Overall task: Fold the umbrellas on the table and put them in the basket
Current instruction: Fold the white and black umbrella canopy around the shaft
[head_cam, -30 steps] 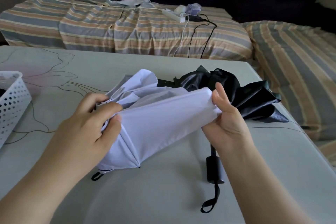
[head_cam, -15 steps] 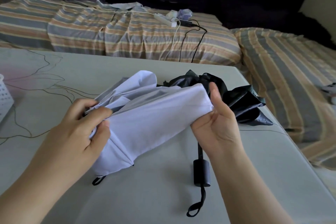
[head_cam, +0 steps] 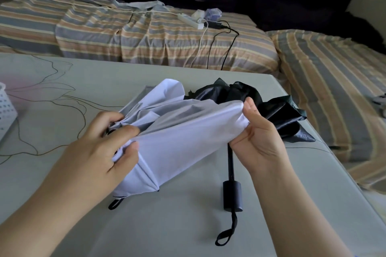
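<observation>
Umbrellas: smooth white fabric (head_cam: pixel 177 137) bunched in left grip (head_cam: pixel 104 144), pinched by right (head_cam: pixel 259 142); black one (head_cam: pixel 277 115) crumpled.

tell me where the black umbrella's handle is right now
In the head view, the black umbrella's handle lies on the table, right of centre, beside the white umbrella and below the right hand.

Just one view, head-mounted, wide-angle. Looks forward and down across the surface (head_cam: pixel 87 81) from its near edge, close in over both hands (head_cam: pixel 108 142). Faces the striped bed (head_cam: pixel 146 37) past the far edge. Nothing overlapping with a second camera.
</observation>
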Demonstrator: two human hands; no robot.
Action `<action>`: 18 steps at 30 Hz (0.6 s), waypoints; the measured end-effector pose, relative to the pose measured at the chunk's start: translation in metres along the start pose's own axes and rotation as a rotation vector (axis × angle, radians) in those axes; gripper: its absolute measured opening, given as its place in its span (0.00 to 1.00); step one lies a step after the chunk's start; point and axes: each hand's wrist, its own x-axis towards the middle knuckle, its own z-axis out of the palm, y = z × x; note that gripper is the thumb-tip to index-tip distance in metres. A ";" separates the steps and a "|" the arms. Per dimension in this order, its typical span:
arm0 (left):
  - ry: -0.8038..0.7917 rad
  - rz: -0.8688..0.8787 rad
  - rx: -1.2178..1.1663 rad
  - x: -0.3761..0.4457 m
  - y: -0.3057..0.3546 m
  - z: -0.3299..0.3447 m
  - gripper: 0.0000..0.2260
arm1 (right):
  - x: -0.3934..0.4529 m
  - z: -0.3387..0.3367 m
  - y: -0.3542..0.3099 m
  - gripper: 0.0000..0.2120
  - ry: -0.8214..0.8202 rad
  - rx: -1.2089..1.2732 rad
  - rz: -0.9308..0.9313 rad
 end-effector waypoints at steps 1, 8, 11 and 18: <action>0.019 0.027 0.020 -0.001 0.000 0.002 0.06 | 0.001 -0.001 0.000 0.16 0.014 0.024 -0.001; 0.187 0.108 0.169 -0.005 -0.035 -0.003 0.05 | 0.003 -0.002 0.015 0.11 -0.060 -0.070 0.228; 0.146 0.087 0.205 -0.004 -0.045 -0.009 0.07 | 0.004 0.000 0.026 0.14 -0.051 -0.123 0.301; 0.107 0.012 0.107 -0.001 -0.029 -0.009 0.08 | 0.015 -0.012 0.031 0.46 0.032 0.141 0.137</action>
